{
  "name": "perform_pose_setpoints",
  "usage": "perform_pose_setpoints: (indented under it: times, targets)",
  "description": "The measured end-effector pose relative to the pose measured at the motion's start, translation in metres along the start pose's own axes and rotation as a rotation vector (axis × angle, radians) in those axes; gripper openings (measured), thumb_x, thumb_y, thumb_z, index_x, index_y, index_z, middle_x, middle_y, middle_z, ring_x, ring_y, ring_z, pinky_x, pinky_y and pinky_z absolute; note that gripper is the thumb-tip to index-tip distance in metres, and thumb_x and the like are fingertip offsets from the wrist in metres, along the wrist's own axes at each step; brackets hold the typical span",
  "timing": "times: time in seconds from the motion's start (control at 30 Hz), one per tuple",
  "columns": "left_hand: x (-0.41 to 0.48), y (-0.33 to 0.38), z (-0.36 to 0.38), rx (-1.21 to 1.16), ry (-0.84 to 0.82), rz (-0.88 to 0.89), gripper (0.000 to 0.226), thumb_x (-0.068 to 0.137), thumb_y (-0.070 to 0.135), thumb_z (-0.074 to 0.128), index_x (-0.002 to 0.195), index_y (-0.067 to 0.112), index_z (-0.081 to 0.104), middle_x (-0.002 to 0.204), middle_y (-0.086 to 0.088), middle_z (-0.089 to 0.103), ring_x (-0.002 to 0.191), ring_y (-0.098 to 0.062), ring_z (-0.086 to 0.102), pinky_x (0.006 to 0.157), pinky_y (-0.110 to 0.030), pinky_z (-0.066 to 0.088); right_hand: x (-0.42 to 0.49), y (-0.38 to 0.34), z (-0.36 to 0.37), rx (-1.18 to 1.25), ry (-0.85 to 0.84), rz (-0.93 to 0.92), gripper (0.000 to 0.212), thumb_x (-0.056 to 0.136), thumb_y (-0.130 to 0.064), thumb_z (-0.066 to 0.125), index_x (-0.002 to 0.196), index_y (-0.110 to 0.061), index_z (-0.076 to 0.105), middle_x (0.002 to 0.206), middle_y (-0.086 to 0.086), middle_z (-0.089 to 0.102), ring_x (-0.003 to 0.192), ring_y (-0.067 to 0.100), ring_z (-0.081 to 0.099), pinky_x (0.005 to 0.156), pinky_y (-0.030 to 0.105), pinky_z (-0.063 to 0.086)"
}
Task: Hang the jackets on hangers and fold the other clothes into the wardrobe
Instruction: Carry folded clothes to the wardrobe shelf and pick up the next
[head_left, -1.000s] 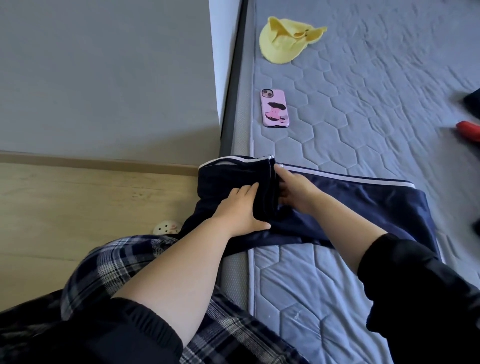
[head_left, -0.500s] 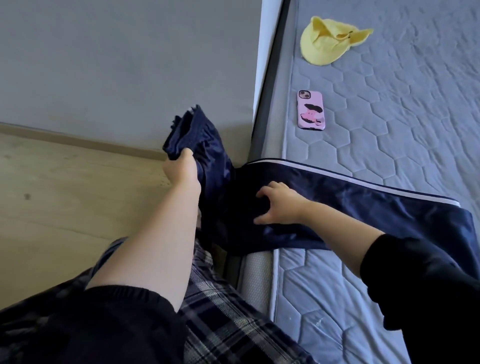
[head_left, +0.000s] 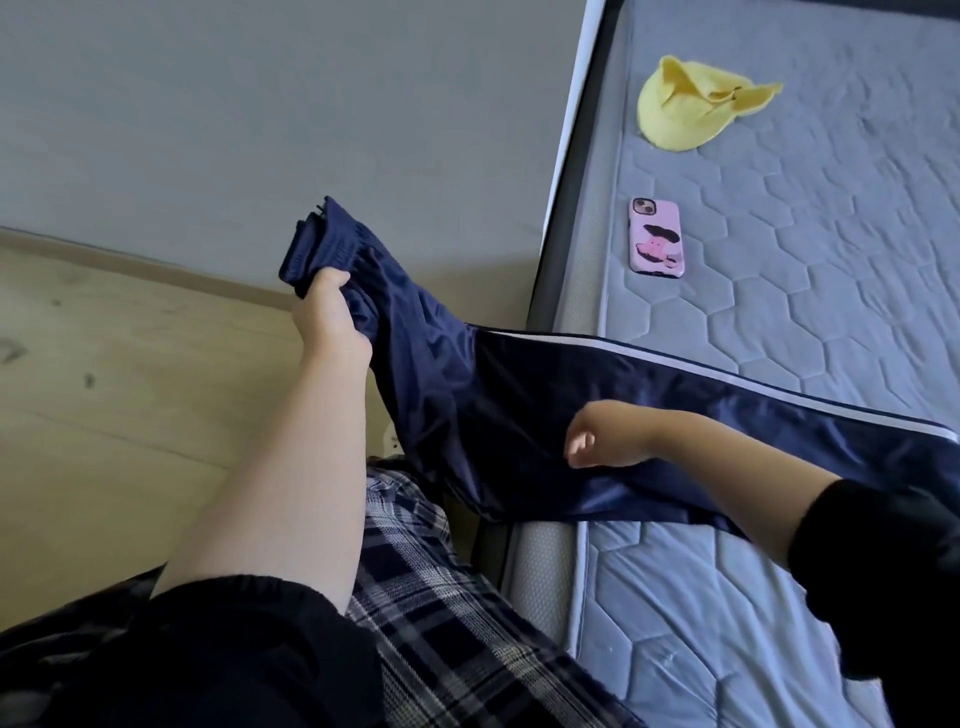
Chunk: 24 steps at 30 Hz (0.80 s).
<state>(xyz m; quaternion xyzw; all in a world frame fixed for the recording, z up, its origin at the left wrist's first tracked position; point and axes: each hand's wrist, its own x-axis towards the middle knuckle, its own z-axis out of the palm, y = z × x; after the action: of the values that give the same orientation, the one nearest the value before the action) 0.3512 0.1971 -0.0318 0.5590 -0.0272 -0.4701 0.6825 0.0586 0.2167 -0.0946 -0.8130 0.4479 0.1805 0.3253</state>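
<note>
Navy track trousers (head_left: 519, 415) with a white side stripe lie across the near edge of the grey quilted mattress (head_left: 779, 312). Their left end is raised off the bed. My left hand (head_left: 327, 317) grips the bunched elastic end of the trousers and holds it up over the floor, left of the mattress. My right hand (head_left: 608, 436) is over the middle of the trousers with its fingers loosely curled, holding nothing. Whether it touches the fabric I cannot tell.
A yellow garment (head_left: 685, 109) lies crumpled at the far side of the mattress. A phone in a pink case (head_left: 655, 236) lies between it and the trousers. A grey wall (head_left: 260, 104) and wooden floor (head_left: 130, 389) are at the left. My plaid-trousered legs (head_left: 441, 623) are below.
My left hand took hold of the folded-over end of the trousers and pulled it up and out to the left. My right hand stopped pressing the fabric and drew back with fingers curled.
</note>
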Motion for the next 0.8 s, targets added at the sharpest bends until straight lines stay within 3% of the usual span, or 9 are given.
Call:
perform_pose_setpoints:
  times: [0.13, 0.2, 0.27, 0.37, 0.47, 0.53, 0.6, 0.73, 0.8]
  targets:
    - [-0.025, -0.017, 0.022, 0.273, -0.116, 0.164, 0.027, 0.066, 0.01, 0.063, 0.093, 0.005, 0.063, 0.078, -0.003, 0.064, 0.07, -0.02, 0.059, 0.063, -0.028, 0.045, 0.013, 0.004, -0.006, 0.523, 0.188, 0.07, 0.02, 0.098, -0.022, 0.051, 0.099, -0.01, 0.068, 0.089, 0.003, 0.068, 0.074, 0.011, 0.062, 0.066, 0.024, 0.048]
    - [-0.053, -0.042, 0.034, 0.726, -0.251, 0.359, 0.015, 0.076, 0.011, 0.06, 0.091, 0.012, 0.062, 0.081, -0.006, 0.067, 0.075, -0.022, 0.062, 0.064, -0.027, 0.043, 0.014, 0.011, -0.017, 0.93, 0.387, 0.216, 0.027, 0.102, -0.026, 0.042, 0.095, -0.013, 0.065, 0.089, 0.008, 0.067, 0.071, 0.013, 0.06, 0.06, 0.023, 0.044]
    - [-0.082, -0.073, 0.04, 1.098, -0.54, 0.574, 0.03, 0.077, 0.023, 0.057, 0.106, 0.017, 0.064, 0.101, -0.009, 0.07, 0.095, -0.027, 0.065, 0.075, -0.031, 0.049, 0.009, 0.027, -0.028, 1.304, 0.521, 0.327, 0.037, 0.103, -0.035, 0.033, 0.095, -0.012, 0.061, 0.087, 0.01, 0.066, 0.07, 0.018, 0.06, 0.059, 0.027, 0.044]
    - [-0.112, -0.116, 0.038, 1.479, -1.15, 0.362, 0.066, 0.084, 0.025, 0.062, 0.143, 0.016, 0.036, 0.142, -0.006, 0.045, 0.13, -0.023, 0.045, 0.103, -0.027, 0.037, -0.009, 0.05, -0.036, 1.694, 0.544, 0.467, 0.048, 0.097, -0.051, 0.037, 0.096, -0.007, 0.057, 0.083, 0.012, 0.06, 0.066, 0.025, 0.06, 0.057, 0.029, 0.047]
    - [-0.119, -0.15, 0.035, 1.829, -1.403, 0.108, 0.074, 0.09, 0.018, 0.057, 0.15, 0.006, 0.016, 0.156, -0.01, 0.02, 0.143, -0.026, 0.022, 0.112, -0.028, 0.025, -0.026, 0.051, -0.023, 1.565, 0.412, 0.464, 0.03, 0.097, -0.038, 0.049, 0.089, -0.011, 0.059, 0.074, 0.004, 0.063, 0.055, 0.013, 0.063, 0.049, 0.022, 0.049]
    - [-0.108, -0.151, 0.041, 1.849, -1.383, 0.084, 0.067, 0.09, 0.011, 0.049, 0.151, 0.008, 0.021, 0.158, -0.008, 0.02, 0.144, -0.023, 0.022, 0.116, -0.029, 0.021, -0.025, 0.05, -0.015, 1.39, 0.409, 0.394, 0.006, 0.093, -0.013, 0.058, 0.096, -0.011, 0.062, 0.087, 0.007, 0.067, 0.066, 0.015, 0.067, 0.059, 0.028, 0.055]
    - [-0.095, -0.145, 0.046, 1.714, -1.297, 0.038, 0.055, 0.087, 0.002, 0.044, 0.141, 0.011, 0.045, 0.147, -0.006, 0.044, 0.136, -0.021, 0.039, 0.113, -0.029, 0.029, -0.021, 0.05, -0.01, 1.284, 0.522, 0.393, 0.022, 0.086, 0.004, 0.061, 0.106, -0.006, 0.062, 0.096, 0.015, 0.067, 0.075, 0.023, 0.067, 0.073, 0.04, 0.057]
    - [-0.081, -0.141, 0.052, 1.306, -0.884, -0.131, 0.036, 0.091, 0.0, 0.041, 0.114, 0.005, 0.067, 0.105, -0.007, 0.068, 0.096, -0.018, 0.063, 0.083, -0.029, 0.051, -0.015, 0.051, -0.012, 1.492, 0.636, 0.338, 0.018, 0.09, 0.007, 0.053, 0.101, -0.005, 0.06, 0.09, 0.016, 0.065, 0.07, 0.022, 0.067, 0.061, 0.032, 0.057]
    - [-0.074, -0.144, 0.052, 1.193, -0.718, -0.282, 0.031, 0.095, 0.003, 0.038, 0.11, 0.0, 0.065, 0.096, -0.01, 0.064, 0.087, -0.02, 0.062, 0.066, -0.023, 0.048, -0.012, 0.054, -0.013, 1.237, 0.672, 0.446, 0.022, 0.089, -0.001, 0.059, 0.111, -0.006, 0.057, 0.102, 0.017, 0.062, 0.081, 0.024, 0.064, 0.071, 0.033, 0.055]
